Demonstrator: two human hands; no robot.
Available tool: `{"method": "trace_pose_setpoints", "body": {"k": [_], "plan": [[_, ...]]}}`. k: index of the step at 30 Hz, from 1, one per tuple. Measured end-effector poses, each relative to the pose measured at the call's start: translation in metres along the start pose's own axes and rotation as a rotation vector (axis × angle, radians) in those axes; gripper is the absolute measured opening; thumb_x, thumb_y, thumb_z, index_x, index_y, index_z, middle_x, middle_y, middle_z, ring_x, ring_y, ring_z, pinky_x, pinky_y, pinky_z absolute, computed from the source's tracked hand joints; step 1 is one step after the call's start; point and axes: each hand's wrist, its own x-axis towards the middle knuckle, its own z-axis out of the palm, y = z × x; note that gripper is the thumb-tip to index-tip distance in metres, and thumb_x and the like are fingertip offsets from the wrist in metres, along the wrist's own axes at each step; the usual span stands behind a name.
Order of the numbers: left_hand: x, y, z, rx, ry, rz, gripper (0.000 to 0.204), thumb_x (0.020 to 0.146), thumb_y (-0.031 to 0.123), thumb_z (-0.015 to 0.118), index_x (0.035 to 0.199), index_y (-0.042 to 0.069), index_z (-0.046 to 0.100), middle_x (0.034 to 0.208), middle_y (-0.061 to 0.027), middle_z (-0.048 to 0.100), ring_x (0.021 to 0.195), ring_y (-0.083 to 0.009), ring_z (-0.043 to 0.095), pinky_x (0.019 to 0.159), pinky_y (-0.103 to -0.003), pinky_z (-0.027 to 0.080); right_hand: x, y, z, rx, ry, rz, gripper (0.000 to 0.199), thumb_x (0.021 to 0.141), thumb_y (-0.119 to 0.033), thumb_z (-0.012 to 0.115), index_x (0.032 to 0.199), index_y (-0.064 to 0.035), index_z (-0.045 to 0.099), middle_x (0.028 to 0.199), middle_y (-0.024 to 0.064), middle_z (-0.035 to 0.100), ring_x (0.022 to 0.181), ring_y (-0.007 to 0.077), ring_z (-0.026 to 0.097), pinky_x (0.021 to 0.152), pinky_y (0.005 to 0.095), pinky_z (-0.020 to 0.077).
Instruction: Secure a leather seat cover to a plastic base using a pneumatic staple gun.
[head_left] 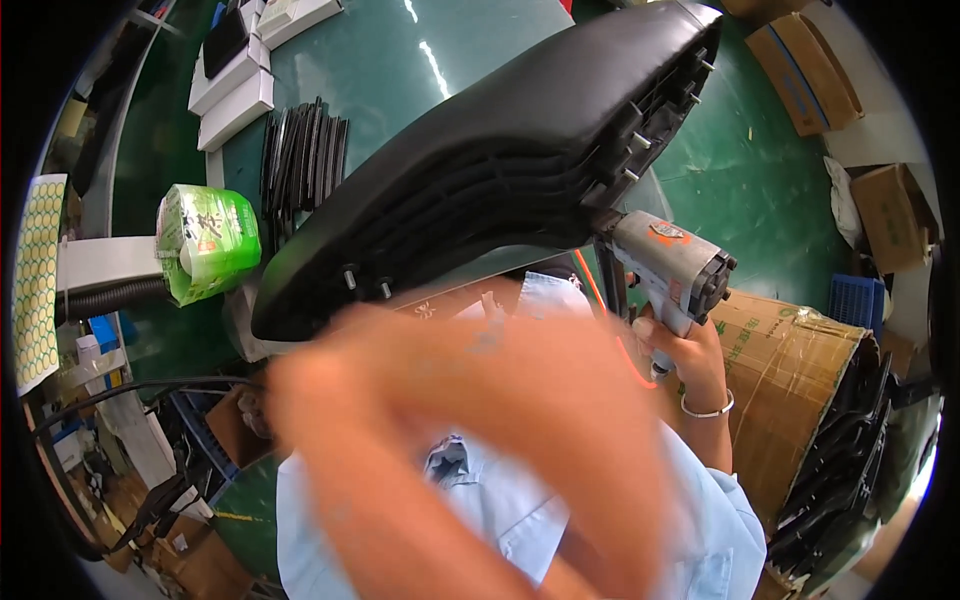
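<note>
A large black vehicle seat (480, 150) stands tilted on its side at the front of the green table (400, 50). Metal studs stick out of its underside. My right hand (690, 350), with a bracelet at the wrist, grips the handle of a grey air stapler (670, 255). The nose of this tool meets the seat's lower right edge, and an orange hose runs near its handle. Close to the camera, a blurred arm and my left hand (330, 360) cover the lower middle. Motion smears its fingers, so whether it touches the seat's lower left end cannot be seen.
Several black strips (300, 155) lie on the table's left side, near white boxes (235, 95). A green plastic packet (205, 245) hangs at the left on a white arm. To my right stands a cardboard box (780, 390) holding black parts; beyond it is a blue crate (857, 300).
</note>
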Motion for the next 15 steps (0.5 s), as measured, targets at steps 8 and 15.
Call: {"method": "trace_pose_setpoints", "body": {"k": [8,15], "plan": [[-0.085,-0.001,-0.093,1.027,0.383,-0.210,0.045,0.089,0.033,0.060,0.113,-0.006,0.055,0.115,-0.0165,0.058,0.108,-0.0248,0.054,0.095,-0.036,0.041,0.007,-0.006,-0.001,-0.007,-0.024,0.016,0.039,0.074,-0.003,0.071,0.108,0.0018,0.054,0.075,0.0030,0.057,0.062,0.0098,0.053,0.054,0.0247,0.0429],[-0.135,-0.003,-0.134,0.491,0.458,-0.550,0.045,0.084,0.016,0.063,0.124,-0.001,0.052,0.126,-0.0109,0.051,0.115,-0.0214,0.048,0.102,-0.034,0.033,0.005,-0.007,-0.001,0.009,-0.001,0.007,0.039,0.074,-0.003,0.071,0.109,0.0011,0.055,0.076,0.0029,0.057,0.064,0.0097,0.054,0.055,0.0241,0.0439]]}}
